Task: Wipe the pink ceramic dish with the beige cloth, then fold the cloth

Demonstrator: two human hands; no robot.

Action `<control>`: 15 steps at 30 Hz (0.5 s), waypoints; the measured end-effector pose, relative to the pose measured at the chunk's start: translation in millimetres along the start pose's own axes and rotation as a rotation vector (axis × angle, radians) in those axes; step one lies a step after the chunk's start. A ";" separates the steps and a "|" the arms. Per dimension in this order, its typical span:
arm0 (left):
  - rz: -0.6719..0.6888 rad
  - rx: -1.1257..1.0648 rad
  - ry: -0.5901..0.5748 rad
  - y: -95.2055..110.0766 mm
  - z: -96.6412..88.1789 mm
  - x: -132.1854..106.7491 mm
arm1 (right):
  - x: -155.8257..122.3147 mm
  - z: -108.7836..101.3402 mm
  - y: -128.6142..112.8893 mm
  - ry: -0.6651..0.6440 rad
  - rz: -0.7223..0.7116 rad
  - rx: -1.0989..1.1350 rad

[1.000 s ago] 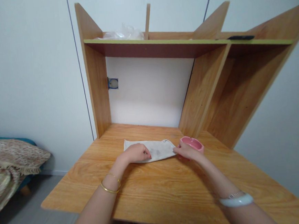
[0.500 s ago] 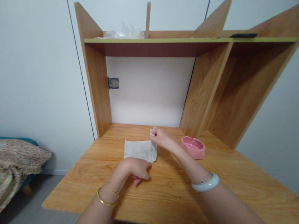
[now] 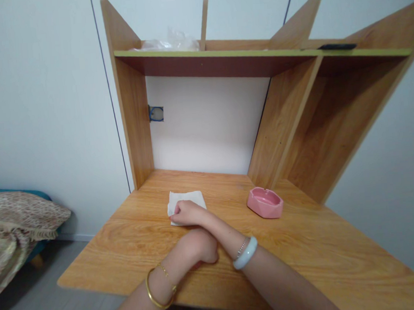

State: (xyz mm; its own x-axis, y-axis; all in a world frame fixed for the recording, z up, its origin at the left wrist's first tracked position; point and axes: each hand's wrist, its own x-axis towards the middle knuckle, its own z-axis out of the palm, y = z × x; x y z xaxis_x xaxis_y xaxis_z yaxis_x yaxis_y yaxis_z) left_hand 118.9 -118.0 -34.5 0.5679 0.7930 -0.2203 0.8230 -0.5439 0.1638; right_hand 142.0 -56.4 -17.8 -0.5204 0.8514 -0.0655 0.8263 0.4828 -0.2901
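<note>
A small white folded cloth (image 3: 192,197) lies flat on the wooden desk. My right hand (image 3: 185,212) is on it, fingers closed in a pinch at the cloth's left edge, near the front. The right forearm, with a pale bangle (image 3: 246,253), crosses above my left hand (image 3: 203,246). That left hand is curled into a loose fist on the desk in front of the cloth, apart from it; its fingertips are mostly hidden underneath. Right of both hands sits a pink ashtray (image 3: 265,203) with angular sides.
Around the desk (image 3: 308,252) rises a wooden shelf unit (image 3: 138,122). On its upper shelf lie a clear plastic bag (image 3: 171,42) and a dark flat object (image 3: 337,47). An uncovered wall socket box (image 3: 156,113) shows at the back left. A blanket-covered bed (image 3: 21,215) stands left.
My right hand has moved left, from the cloth's right corner to its left edge. The cloth looks narrower. My left hand has come nearer and to the right, away from the cloth.
</note>
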 end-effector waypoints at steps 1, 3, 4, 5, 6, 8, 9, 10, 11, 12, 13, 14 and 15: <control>-0.016 -0.011 -0.026 0.3 -1.3 -1.1 | -0.1 -2.4 2.8 0.005 -0.013 0.036; -0.049 -0.064 -0.108 -0.1 -5.5 -5.0 | 0.8 -11.2 12.7 0.049 -0.006 0.081; -0.052 -0.090 -0.149 -1.3 -8.3 -7.4 | 1.5 -16.9 19.9 0.082 0.022 0.083; -0.046 -0.108 -0.169 -3.4 -11.5 -9.7 | 1.9 -22.8 28.4 0.112 0.067 0.067; -0.034 -0.119 -0.168 -6.5 -15.1 -11.7 | 1.7 -28.1 37.7 0.141 0.121 0.039; -0.008 -0.192 -0.126 -16.4 -23.3 -14.2 | -0.8 -35.2 57.0 0.186 0.243 -0.030; 0.010 -0.250 -0.093 -23.1 -28.0 -14.3 | -3.1 -36.2 65.9 0.196 0.299 -0.059; 0.025 -0.313 -0.058 -30.6 -33.1 -13.7 | -5.7 -35.6 73.7 0.196 0.346 -0.082; 0.012 -0.369 -0.013 -38.8 -38.4 -12.0 | -8.3 -33.7 80.0 0.186 0.376 -0.092; -0.018 -0.401 0.032 -47.3 -43.8 -9.4 | -10.4 -30.6 84.8 0.170 0.391 -0.088; -0.051 -0.402 0.078 -55.7 -49.2 -5.8 | -12.0 -26.9 88.0 0.150 0.397 -0.070; -0.084 -0.400 0.133 -63.8 -54.2 -1.3 | -12.7 -23.0 89.8 0.129 0.396 -0.038; -0.106 -0.403 0.183 -71.1 -58.7 4.0 | -12.7 -19.2 90.4 0.111 0.391 0.006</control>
State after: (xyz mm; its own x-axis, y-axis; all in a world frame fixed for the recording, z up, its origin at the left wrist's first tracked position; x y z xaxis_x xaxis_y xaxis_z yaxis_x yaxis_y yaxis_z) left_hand 62.0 -60.0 9.4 0.4398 0.8938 -0.0881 0.7861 -0.3357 0.5190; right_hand 227.5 -19.7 -24.9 -0.1403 0.9877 -0.0683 0.9559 0.1171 -0.2694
